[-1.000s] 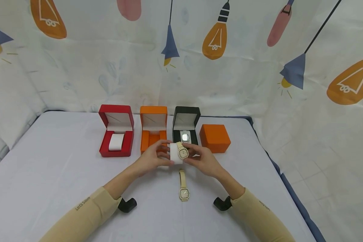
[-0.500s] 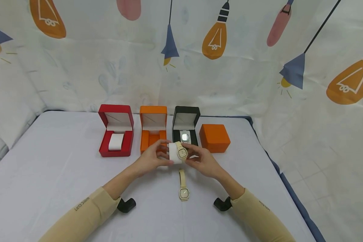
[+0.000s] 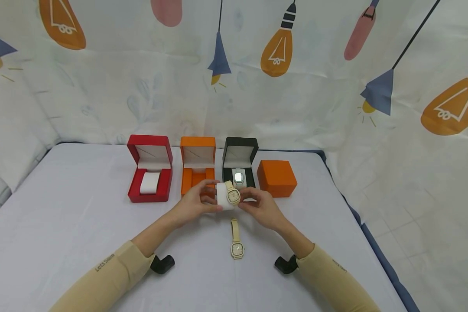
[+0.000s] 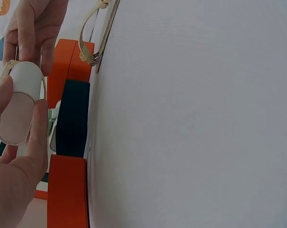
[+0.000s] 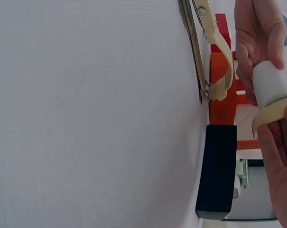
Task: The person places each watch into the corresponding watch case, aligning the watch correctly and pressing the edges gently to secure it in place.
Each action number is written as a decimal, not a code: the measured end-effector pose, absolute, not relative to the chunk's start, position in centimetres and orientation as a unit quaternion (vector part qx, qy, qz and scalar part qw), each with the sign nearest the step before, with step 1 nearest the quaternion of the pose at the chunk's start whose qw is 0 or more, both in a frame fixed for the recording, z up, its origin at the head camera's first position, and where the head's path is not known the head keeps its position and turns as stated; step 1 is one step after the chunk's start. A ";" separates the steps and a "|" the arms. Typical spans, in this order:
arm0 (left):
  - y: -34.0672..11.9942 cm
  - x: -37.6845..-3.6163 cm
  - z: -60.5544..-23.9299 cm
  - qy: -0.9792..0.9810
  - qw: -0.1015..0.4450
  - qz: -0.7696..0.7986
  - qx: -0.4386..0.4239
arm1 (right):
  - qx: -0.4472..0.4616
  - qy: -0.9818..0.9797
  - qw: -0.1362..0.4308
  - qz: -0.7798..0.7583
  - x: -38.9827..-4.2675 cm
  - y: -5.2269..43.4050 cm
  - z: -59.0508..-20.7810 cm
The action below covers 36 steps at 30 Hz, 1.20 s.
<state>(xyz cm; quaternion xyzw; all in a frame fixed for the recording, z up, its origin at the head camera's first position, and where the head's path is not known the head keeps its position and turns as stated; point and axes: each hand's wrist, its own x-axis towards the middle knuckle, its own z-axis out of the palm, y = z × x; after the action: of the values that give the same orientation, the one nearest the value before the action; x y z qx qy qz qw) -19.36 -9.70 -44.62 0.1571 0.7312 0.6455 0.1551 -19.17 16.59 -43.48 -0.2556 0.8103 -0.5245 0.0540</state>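
Both hands are raised above the table, in front of the open orange box (image 3: 197,170). My left hand (image 3: 196,203) grips a white watch cushion (image 3: 223,200) between thumb and fingers. My right hand (image 3: 257,207) pinches a cream watch (image 3: 233,195) wrapped around that cushion. The wrist views show the cushion (image 4: 21,102) with the cream strap (image 5: 272,112) around it. A second cream watch (image 3: 236,241) lies flat on the table, nearer me than the hands.
In a row at the back stand an open red box (image 3: 150,169) with a white cushion, the open orange box, an open black box (image 3: 239,166) holding a pale watch, and a shut orange box (image 3: 277,178). The table edge (image 3: 368,236) drops off at right.
Both hands have shifted the cushion and watch slightly left and farther from me. The watch on the table has not moved.
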 end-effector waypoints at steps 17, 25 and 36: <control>-9.7 -19.3 -44.4 0.733 0.157 0.645 0.149 | -0.226 0.808 0.013 -0.544 -19.0 16.2 -43.8; -9.7 -19.3 -44.4 0.722 0.165 0.657 0.143 | -0.238 0.803 0.015 -0.546 -17.7 15.5 -41.3; -9.6 -19.4 -44.3 0.708 0.169 0.673 0.134 | -0.246 0.789 0.020 -0.563 -17.3 15.2 -40.7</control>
<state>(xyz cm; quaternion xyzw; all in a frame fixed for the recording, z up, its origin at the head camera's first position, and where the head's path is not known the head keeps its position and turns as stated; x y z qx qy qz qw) -19.43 -9.61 -44.30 0.1344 0.7078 0.6726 0.1689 -17.31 15.20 -40.70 -0.2456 0.7886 -0.5633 0.0203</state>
